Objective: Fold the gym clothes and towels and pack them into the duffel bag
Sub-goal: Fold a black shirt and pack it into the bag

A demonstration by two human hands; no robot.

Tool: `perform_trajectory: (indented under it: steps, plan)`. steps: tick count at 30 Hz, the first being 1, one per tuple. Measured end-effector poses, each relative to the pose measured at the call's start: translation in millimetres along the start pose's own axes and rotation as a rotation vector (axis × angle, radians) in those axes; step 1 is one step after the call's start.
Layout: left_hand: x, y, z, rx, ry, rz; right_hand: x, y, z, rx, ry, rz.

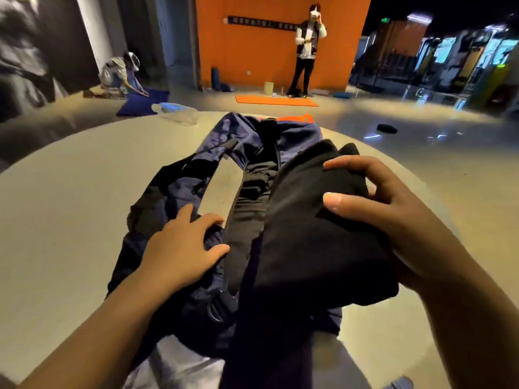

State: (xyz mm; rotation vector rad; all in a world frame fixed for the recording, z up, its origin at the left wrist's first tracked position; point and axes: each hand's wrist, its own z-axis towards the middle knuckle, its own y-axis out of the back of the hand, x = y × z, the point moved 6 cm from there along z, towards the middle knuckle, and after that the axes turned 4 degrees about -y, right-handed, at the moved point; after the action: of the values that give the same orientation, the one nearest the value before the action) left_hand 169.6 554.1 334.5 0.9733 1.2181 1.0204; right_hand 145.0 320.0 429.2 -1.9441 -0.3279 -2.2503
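A navy and black duffel bag (196, 192) lies lengthwise on the grey floor in front of me, its black straps running down the middle. My right hand (373, 209) grips a folded black garment (309, 242) and holds it over the bag's right side. My left hand (182, 245) rests on the bag's left edge near the opening, fingers spread and slightly bent. An orange item (295, 118) shows at the bag's far end, mostly hidden.
A clear plastic bottle (175, 113) lies on the floor beyond the bag. An orange mat (276, 101) and a standing person (306, 51) are at the orange wall. Another person kneels at a blue mat (140, 103) far left. A small dark object (387, 128) lies right.
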Motion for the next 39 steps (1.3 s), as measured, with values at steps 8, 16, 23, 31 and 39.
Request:
perform_trajectory:
  steps: [8, 16, 23, 31, 39]
  plan:
    - [21.3, 55.0, -0.7, -0.302, 0.122, -0.09, -24.2, -87.3, 78.0, 0.214, -0.13, -0.862]
    - [79.2, 79.4, -21.7, -0.252, 0.207, 0.007, -75.0, -133.1, 99.1, 0.211, -0.088, -0.897]
    - [74.7, 78.1, -14.7, -0.19, 0.136, -0.162, -27.7, -160.2, 109.6, 0.225, 0.1, -0.76]
    - [86.4, 95.9, -18.2, -0.149, 0.115, -0.19, -81.8, -203.7, 118.4, 0.326, -0.153, -0.652]
    - [76.9, 117.1, -13.0, -0.092, 0.069, -0.196, -81.2, -195.5, 114.9, 0.375, -0.221, -0.702]
